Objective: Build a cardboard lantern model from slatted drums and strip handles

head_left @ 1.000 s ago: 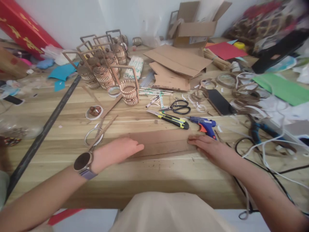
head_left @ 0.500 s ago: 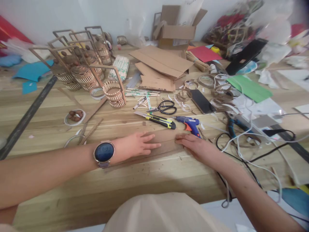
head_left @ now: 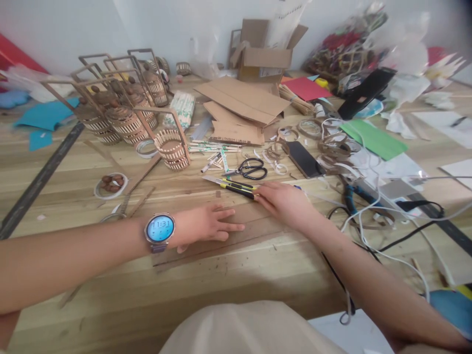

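My left hand point(head_left: 206, 225), with a round watch point(head_left: 160, 229) on its wrist, lies flat with fingers stretched out on a long brown cardboard strip point(head_left: 254, 222) on the wooden table point(head_left: 110, 275). My right hand point(head_left: 283, 200) reaches past the strip's far edge and its fingers touch the rear end of a yellow and black utility knife point(head_left: 232, 185); whether they grip it is not clear. The right hand covers most of the blue glue gun.
Black scissors point(head_left: 252, 169), a dark phone point(head_left: 305, 159), small bamboo baskets point(head_left: 125, 113), flat cardboard sheets point(head_left: 243, 101) and an open box point(head_left: 263, 56) lie beyond. White and black cables point(head_left: 383, 231) and blue pliers point(head_left: 356, 194) lie at the right. A black bar point(head_left: 40, 179) runs along the left.
My right hand has left the strip's right end and moved up and left to the utility knife, covering the glue gun. My left hand stayed flat on the strip. The view shifted.
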Motion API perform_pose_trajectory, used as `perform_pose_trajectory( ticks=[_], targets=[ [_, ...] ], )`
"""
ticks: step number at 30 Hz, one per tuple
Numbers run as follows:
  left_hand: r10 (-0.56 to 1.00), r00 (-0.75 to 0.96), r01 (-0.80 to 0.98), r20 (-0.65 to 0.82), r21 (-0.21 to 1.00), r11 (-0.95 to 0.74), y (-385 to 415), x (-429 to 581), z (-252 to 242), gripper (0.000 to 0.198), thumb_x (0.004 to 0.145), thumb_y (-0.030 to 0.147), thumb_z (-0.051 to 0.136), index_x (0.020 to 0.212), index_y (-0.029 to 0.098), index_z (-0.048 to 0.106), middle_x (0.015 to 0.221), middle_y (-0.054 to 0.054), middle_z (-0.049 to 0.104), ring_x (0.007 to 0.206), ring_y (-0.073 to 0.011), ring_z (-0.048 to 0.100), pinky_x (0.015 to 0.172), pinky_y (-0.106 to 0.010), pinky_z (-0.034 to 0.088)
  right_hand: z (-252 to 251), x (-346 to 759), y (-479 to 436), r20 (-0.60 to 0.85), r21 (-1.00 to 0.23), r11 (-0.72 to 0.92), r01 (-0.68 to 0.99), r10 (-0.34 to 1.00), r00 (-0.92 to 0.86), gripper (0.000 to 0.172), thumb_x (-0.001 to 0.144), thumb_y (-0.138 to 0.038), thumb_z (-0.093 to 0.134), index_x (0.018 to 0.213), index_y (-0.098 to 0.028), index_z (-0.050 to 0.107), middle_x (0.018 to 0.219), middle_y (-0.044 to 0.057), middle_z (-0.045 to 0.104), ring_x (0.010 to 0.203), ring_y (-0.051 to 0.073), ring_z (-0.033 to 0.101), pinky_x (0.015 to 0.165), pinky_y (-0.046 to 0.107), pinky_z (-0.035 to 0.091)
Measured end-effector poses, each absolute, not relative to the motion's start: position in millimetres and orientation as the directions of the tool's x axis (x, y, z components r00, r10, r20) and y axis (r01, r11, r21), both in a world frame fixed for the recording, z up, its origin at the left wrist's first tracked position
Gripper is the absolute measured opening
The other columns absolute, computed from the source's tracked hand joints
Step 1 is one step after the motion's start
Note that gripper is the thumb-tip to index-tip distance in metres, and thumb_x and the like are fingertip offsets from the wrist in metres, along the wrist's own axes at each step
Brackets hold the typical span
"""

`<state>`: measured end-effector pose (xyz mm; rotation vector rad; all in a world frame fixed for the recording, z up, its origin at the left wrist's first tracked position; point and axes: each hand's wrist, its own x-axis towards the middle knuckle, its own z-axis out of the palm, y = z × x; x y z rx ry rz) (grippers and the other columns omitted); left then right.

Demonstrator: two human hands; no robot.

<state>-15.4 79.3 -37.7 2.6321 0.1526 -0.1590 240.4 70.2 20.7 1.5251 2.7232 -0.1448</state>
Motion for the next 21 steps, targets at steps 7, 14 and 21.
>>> perform_pose_trajectory(
  ticks=[7,14,21],
  targets=[
    [0.109,0.993,0.119,-0.049,0.45,-0.885,74.6,-18.0,-39.8,0.057,0.044,0.005,0.087,0.091,0.03,0.07,0.151,0.001,0.047,0.142,-0.0397,0.034,0.111,-0.051,0.036,11.1,210.7,128.1,0.003,0.023,0.463,0.886,0.886,-0.463,0.027,0.097,-0.02,0.044,0.102,-0.014,0.07,0.104,0.016,0.072,0.1,0.028,0.064,0.08,0.034,0.046],
    [0.11,0.991,0.134,-0.082,0.415,-0.9,71.9,-12.5,-49.1,0.065,0.033,0.0,0.088,0.088,0.029,0.07,0.151,0.003,0.047,0.141,-0.0437,0.034,0.113,-0.055,0.031,7.5,199.8,176.4,-0.022,0.083,0.574,0.814,0.818,-0.575,0.024,0.094,-0.014,0.047,0.1,-0.013,0.071,0.103,0.016,0.073,0.098,0.026,0.064,0.079,0.032,0.045],
    [0.134,0.984,0.169,-0.12,0.357,-0.919,68.5,-10.7,-41.2,0.063,0.036,0.003,0.088,0.089,0.032,0.071,0.15,0.005,0.048,0.142,-0.0408,0.035,0.111,-0.054,0.034,-7.0,137.3,207.0,0.02,0.108,0.719,0.687,0.689,-0.724,0.026,0.092,-0.008,0.046,0.102,-0.008,0.07,0.112,0.02,0.068,0.109,0.03,0.056,0.087,0.038,0.039]
  ],
)
